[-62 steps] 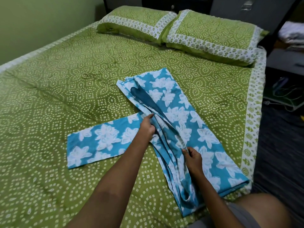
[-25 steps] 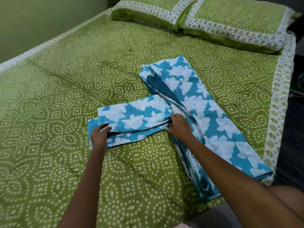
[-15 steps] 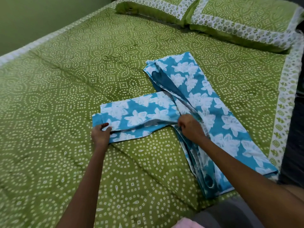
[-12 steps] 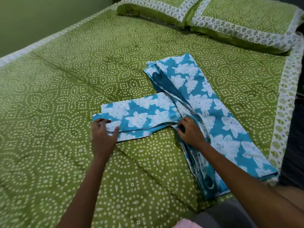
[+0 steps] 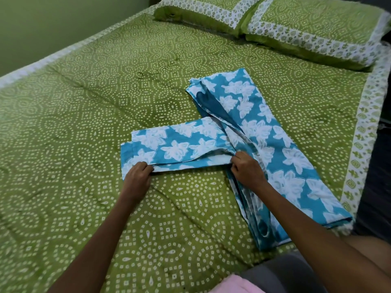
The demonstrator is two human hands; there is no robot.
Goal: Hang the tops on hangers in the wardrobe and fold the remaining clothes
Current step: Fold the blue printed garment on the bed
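1. A person is leaning over a bed (image 5: 84, 115), seen from a head-worn camera looking down along both bare arms.
2. A blue garment with white flowers (image 5: 264, 132) is lying on the green dotted bedspread, right of centre, running from mid-bed down to the near edge.
3. The garment's long body is lying folded lengthwise in several layers, its lower end reaching the bedspread's white patterned border (image 5: 364, 115) on the right.
4. A sleeve (image 5: 175, 144) is sticking out to the left from the body, doubled over on itself.
5. The left hand (image 5: 137, 176) is pinching the near edge of the sleeve at its outer end, fingers curled over the cloth.
6. The right hand (image 5: 247, 168) is gripping the cloth where the sleeve is meeting the body, fingers curled and knuckles up.
7. The right forearm is lying across the lower part of the folded body, hiding some of the layers.
8. Two matching green pillows (image 5: 306, 26) are sitting at the head of the bed, well apart from the garment.
9. A pale green wall (image 5: 53, 24) is running along the far left side.
10. A scrap of pink fabric (image 5: 234, 285) and grey cloth (image 5: 281, 271) are showing at the bottom edge.
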